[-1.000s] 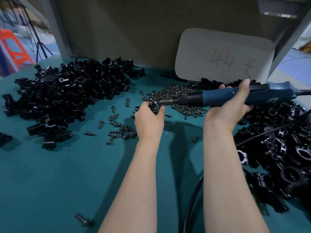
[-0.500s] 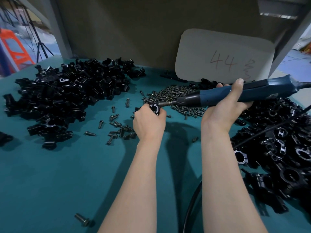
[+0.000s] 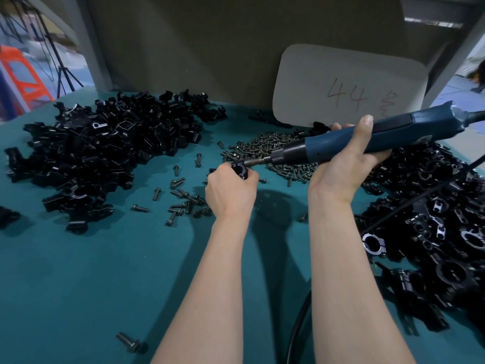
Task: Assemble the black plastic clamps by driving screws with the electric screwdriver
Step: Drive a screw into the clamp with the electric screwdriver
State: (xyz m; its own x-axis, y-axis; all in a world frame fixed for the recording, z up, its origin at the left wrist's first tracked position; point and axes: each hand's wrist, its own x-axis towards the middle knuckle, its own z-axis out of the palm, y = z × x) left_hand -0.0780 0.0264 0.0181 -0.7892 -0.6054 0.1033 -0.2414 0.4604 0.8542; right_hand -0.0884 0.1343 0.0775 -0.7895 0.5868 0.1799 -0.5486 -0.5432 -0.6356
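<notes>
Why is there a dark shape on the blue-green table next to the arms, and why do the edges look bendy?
Head view: the dark shapes are shadows the arms cast on the table; head view, edges: the wide-angle lens bends straight things there.

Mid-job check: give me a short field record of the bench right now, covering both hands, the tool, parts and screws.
left hand: grips a black clamp
right hand: grips the electric screwdriver, bit pointing left
bit tip: at the clamp's right side; the screw itself is not discernible
screw pile: just behind the hands
left pile: black clamp parts, far left
right pile: black clamp parts, right side
stray screw: on the teal table, near front
card: handwritten "44", at the back
</notes>
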